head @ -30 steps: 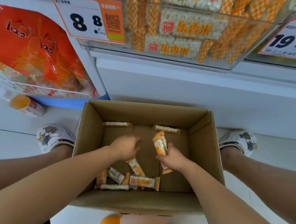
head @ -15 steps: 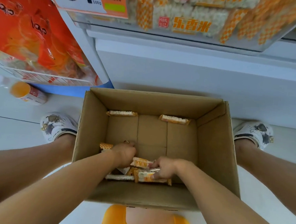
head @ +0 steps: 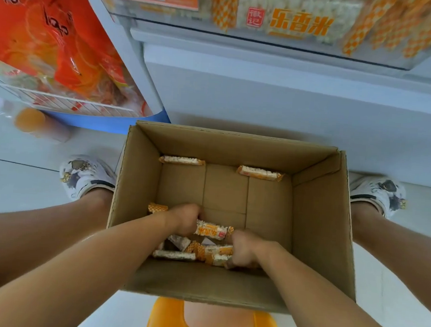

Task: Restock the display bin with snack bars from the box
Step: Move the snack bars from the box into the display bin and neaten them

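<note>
Gathering step: both hands down in the cardboard box [head: 141, 183], at its near end. Left hand [head: 183, 220] with fingers curled round one end of a snack bar [head: 213, 231]; right hand [head: 245, 249] with fingers curled into the loose pile of bars [head: 203, 252], clamped on at least one at the right edge. Held bar just above the pile, spanning between the two sets of fingers. Two stray bars well beyond the fingers against the far wall: one left [head: 181, 160], one right [head: 259, 173]. One more bar end [head: 157, 207] just left of the left fingers. Display bin [head: 308, 24] high above, already holding many bars. Next, probably: firm grip on the handful, lift clear of the box walls, raise to the bin without dropping any.
</note>
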